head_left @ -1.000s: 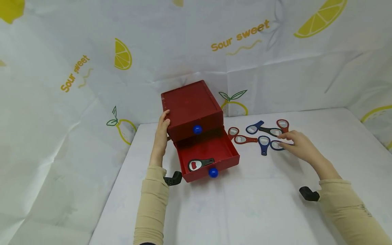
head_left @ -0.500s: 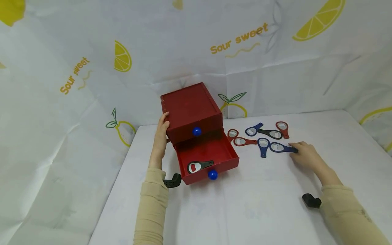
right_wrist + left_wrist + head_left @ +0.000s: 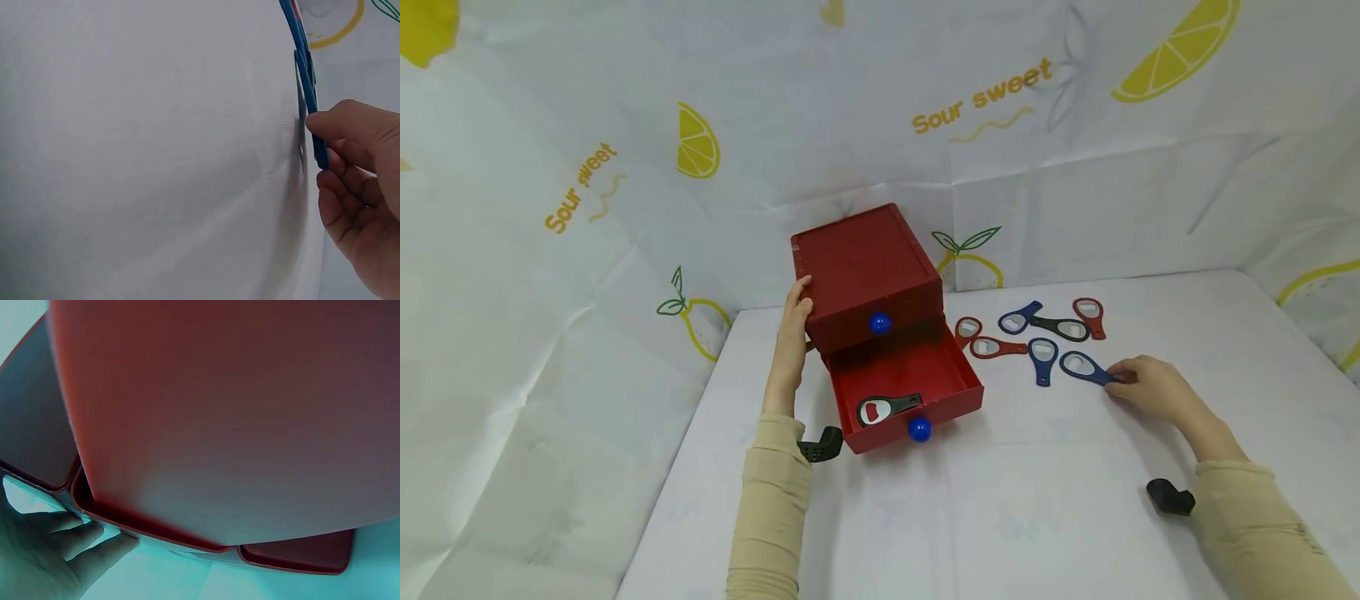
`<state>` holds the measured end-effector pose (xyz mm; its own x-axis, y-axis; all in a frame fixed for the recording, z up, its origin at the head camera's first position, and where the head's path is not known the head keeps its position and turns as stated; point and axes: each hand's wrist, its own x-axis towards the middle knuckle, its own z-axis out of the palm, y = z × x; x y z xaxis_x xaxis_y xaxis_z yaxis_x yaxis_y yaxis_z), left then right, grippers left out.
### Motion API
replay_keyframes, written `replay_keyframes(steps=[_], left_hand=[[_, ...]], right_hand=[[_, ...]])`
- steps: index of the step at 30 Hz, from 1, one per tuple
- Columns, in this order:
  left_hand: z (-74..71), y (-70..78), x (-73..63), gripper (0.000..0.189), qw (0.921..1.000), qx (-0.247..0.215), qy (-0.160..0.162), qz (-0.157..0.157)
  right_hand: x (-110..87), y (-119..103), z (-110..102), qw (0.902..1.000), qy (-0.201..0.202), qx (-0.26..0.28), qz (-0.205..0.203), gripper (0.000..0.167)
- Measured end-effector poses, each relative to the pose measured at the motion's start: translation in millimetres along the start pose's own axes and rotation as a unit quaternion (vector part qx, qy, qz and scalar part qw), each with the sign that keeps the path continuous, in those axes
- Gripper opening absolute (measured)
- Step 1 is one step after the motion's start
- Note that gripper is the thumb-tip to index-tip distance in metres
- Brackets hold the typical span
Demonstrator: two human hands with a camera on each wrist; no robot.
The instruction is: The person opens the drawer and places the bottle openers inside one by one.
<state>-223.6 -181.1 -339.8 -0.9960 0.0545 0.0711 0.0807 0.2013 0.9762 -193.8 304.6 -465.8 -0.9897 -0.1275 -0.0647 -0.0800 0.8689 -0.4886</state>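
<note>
My left hand [image 3: 788, 350] lies along the left side of a red drawer box [image 3: 865, 267], its fingers stretched out against the wall. The lower drawer [image 3: 953, 408] is pulled out, and a black bottle opener [image 3: 906, 402] rests inside near its front. At the right, my right hand [image 3: 1153, 392] pinches the handle end of a blue bottle opener [image 3: 1093, 372] between thumb and fingers. The right wrist view shows this blue handle [image 3: 315, 140] tilted up off the table at the gripped end; its far end is hard to make out there.
Several more bottle openers lie between the box and my right hand, among them a blue one [image 3: 1043, 371], a red one [image 3: 1009, 348] and a black one [image 3: 1047, 322]. A patterned white sheet [image 3: 820, 108] hangs behind the white table [image 3: 1000, 517].
My right hand has come back and down to the blue opener's handle and now pinches it; the opener has swung slightly, its handle toward me. The left hand stays on the box.
</note>
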Motion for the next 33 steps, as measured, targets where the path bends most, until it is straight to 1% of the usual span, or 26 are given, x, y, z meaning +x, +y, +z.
replay_keyframes(steps=[4, 8, 12, 17, 21, 26, 29, 33], left_hand=[[-0.3, -0.3, -0.4, 0.047, 1.0000, 0.000, 0.000, 0.003], [0.0, -0.9, -0.3, 0.047, 1.0000, 0.001, -0.001, 0.004], [0.0, -0.5, -0.7, 0.047, 1.0000, 0.003, -0.002, 0.004], [-0.1, -0.6, -1.1, 0.047, 1.0000, 0.004, -0.001, 0.007], [-0.1, -0.6, -1.3, 0.047, 1.0000, 0.006, -0.002, 0.004], [-0.9, -0.6, 0.0, 0.047, 0.9999, 0.007, -0.004, 0.012], [-1.2, -0.6, 0.1, 0.047, 0.9999, 0.007, -0.002, 0.014], [-0.7, -0.4, -1.5, 0.047, 0.9998, 0.008, -0.005, 0.015]], right_hand=[[-2.3, -3.2, -2.6, 0.9994, 0.033, -0.006, -0.005, 0.038], [-4.7, -7.1, -6.4, 0.9971, 0.072, -0.005, -0.022, 0.035], [-8.1, -19.4, -11.7, 0.9947, 0.098, 0.007, -0.032, 0.034], [-11.6, -44.6, -20.3, 0.9905, 0.126, 0.016, -0.054, 0.032], [-13.1, -65.9, -26.7, 0.9842, 0.152, 0.024, -0.089, 0.028], [-10.6, -95.5, -31.7, 0.9737, 0.177, 0.038, -0.138, 0.026], [-7.3, -112.9, -30.6, 0.9678, 0.181, 0.053, -0.167, 0.025], [-2.6, -134.1, -25.5, 0.9630, 0.169, 0.077, -0.195, 0.024]])
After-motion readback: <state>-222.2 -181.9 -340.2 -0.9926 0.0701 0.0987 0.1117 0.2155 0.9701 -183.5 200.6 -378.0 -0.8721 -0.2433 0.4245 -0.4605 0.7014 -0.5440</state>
